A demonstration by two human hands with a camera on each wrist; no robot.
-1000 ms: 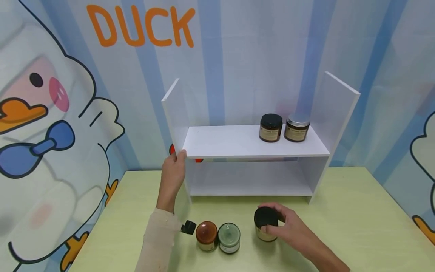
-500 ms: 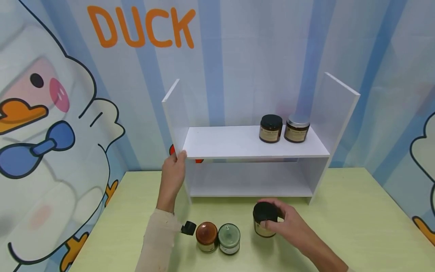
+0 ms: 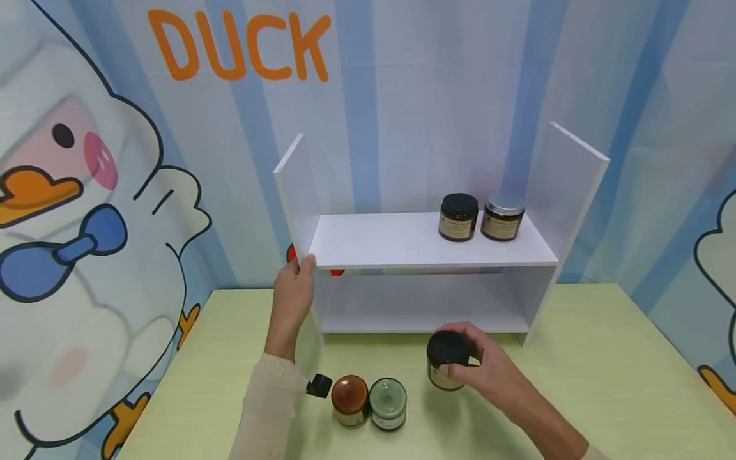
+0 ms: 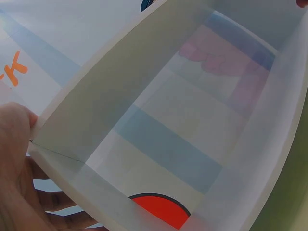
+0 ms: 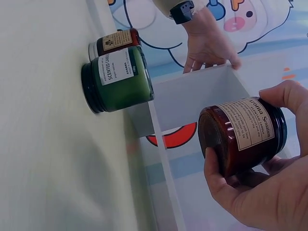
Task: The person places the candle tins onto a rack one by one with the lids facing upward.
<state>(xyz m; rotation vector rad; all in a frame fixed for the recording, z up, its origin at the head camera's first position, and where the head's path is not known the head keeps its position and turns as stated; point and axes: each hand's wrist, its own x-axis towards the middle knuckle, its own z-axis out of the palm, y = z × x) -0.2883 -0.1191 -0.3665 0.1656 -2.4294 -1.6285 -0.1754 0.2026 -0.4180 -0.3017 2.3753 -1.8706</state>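
I am gripping a black-lidded jar [image 3: 446, 368] in my right hand [image 3: 489, 377], lifted just above the worktop [image 3: 604, 383] in front of the white shelf [image 3: 425, 243]. My left hand [image 3: 293, 297] is holding the shelf's left side panel, fingers wrapped around its edge.

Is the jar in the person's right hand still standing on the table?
No, the right hand holds the black-lidded jar lifted clear of the table, as the right wrist view shows.
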